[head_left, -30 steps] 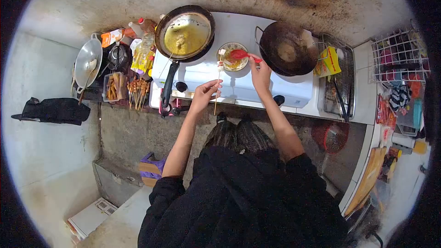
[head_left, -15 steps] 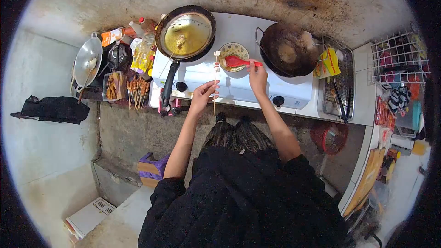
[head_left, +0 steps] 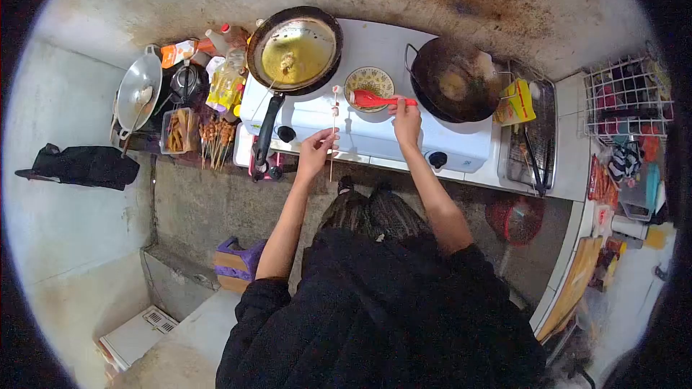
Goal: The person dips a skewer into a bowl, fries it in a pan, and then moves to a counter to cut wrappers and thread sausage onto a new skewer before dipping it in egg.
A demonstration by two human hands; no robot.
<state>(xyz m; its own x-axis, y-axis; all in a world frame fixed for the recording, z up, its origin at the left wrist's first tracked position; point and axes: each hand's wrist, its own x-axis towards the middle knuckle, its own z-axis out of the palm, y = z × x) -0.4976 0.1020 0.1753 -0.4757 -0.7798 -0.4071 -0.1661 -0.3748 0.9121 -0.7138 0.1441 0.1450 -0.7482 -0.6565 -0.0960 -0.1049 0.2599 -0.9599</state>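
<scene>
My left hand (head_left: 314, 155) pinches a thin wooden skewer (head_left: 332, 137), held upright in front of the stove. A few small pale and reddish food pieces (head_left: 335, 100) are threaded near its top. In my right hand (head_left: 406, 124) is a red basting brush (head_left: 391, 101), its head down in a small patterned bowl (head_left: 370, 74). The bowl sits on the white stove top between two pans and contains a dark-flecked sauce. A gap separates the brush from the skewer.
A frying pan (head_left: 330, 23) with yellow oil and a lump of food stands left, a dark wok (head_left: 447, 57) right. Several loaded skewers (head_left: 216, 142), a food container (head_left: 179, 132) and a grey wok (head_left: 140, 79) are further left. A wire rack tray (head_left: 549, 162) holds tongs (head_left: 535, 158).
The brush has moved away from the skewer's food, slightly right, and its head is now in the bowl. The skewer has shifted slightly left and down.
</scene>
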